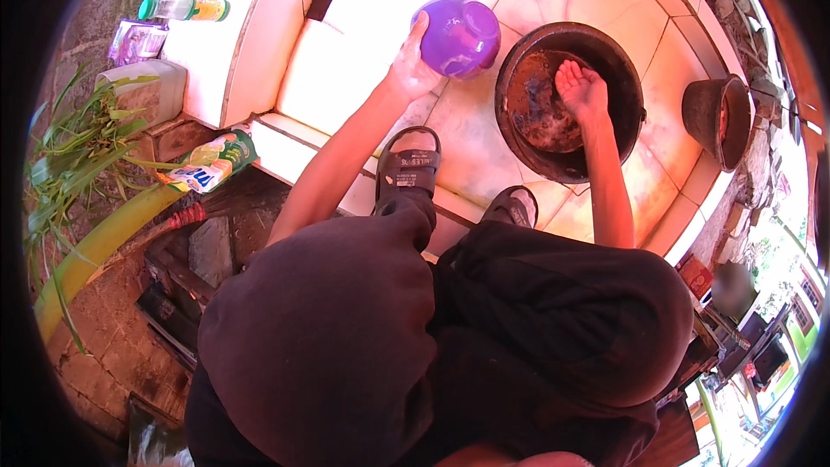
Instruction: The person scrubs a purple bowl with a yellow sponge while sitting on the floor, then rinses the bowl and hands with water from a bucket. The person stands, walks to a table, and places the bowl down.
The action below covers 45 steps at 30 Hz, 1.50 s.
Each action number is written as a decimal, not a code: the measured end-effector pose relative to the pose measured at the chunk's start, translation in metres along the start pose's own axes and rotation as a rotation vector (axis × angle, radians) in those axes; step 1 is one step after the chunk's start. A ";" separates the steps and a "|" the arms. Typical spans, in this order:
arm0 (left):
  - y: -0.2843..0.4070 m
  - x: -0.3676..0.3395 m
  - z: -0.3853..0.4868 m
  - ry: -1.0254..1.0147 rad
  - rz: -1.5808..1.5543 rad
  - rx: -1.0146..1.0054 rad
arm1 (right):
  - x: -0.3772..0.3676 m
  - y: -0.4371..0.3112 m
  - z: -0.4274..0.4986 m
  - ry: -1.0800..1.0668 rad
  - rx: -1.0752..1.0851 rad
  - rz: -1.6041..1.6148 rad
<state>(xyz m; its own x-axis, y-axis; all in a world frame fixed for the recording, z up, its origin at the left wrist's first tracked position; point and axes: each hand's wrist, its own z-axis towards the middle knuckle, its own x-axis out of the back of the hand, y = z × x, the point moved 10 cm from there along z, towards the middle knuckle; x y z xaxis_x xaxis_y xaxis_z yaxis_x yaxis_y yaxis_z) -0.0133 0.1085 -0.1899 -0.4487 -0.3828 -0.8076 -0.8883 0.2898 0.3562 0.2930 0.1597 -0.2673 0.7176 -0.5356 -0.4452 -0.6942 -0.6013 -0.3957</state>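
A purple plastic bowl is tilted with its underside and foot ring towards me. My left hand grips it by the left side, thumb on the outer wall. To the right, a large dark bucket stands on the tiled floor, holding brownish, rippled or foamy water. Over the bucket's mouth is my right hand, palm up, fingers slightly curled, with nothing visible in it. Whether it touches the water I cannot tell. The bowl's inside is hidden.
A smaller dark bucket stands at the right tile edge. My sandalled feet are between the hands and my knees. At left are a green-capped bottle, a purple packet, a plastic container, long leaves and a printed pouch.
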 end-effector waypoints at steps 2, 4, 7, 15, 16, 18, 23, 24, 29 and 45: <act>0.004 0.002 -0.004 0.043 0.050 -0.011 | 0.007 0.003 0.010 0.029 -0.009 -0.033; 0.001 0.002 -0.002 0.090 0.103 0.009 | 0.026 -0.002 0.020 0.078 0.033 -0.085; 0.003 -0.012 -0.001 0.049 0.275 -0.025 | 0.067 -0.013 0.046 0.213 0.184 -0.204; 0.016 -0.036 0.007 -0.092 0.604 -0.240 | -0.078 0.029 -0.055 -0.234 -0.003 -0.133; 0.012 -0.035 0.014 -0.031 0.677 -0.174 | -0.116 0.038 -0.085 -0.311 -0.008 -0.182; 0.008 -0.018 0.033 0.120 0.939 -0.077 | -0.178 0.062 -0.132 -0.489 -0.021 -0.355; -0.003 -0.032 0.031 -0.065 0.541 -0.096 | -0.212 0.076 -0.149 -0.613 0.100 -0.575; 0.002 -0.033 0.026 -0.032 0.592 -0.079 | -0.208 0.068 -0.147 -0.575 0.164 -0.614; 0.015 -0.022 0.021 0.211 0.591 -0.050 | -0.121 0.010 -0.092 -0.264 0.112 -0.246; 0.013 -0.013 0.023 0.119 0.128 -0.018 | 0.044 0.016 0.014 0.191 0.032 -0.266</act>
<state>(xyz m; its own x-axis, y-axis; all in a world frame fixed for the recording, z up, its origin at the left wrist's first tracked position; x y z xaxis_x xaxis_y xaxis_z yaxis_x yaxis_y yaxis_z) -0.0164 0.1373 -0.1857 -0.5656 -0.4452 -0.6942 -0.8244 0.3274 0.4618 0.3126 0.1351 -0.3048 0.8694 -0.4655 -0.1655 -0.4803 -0.7179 -0.5039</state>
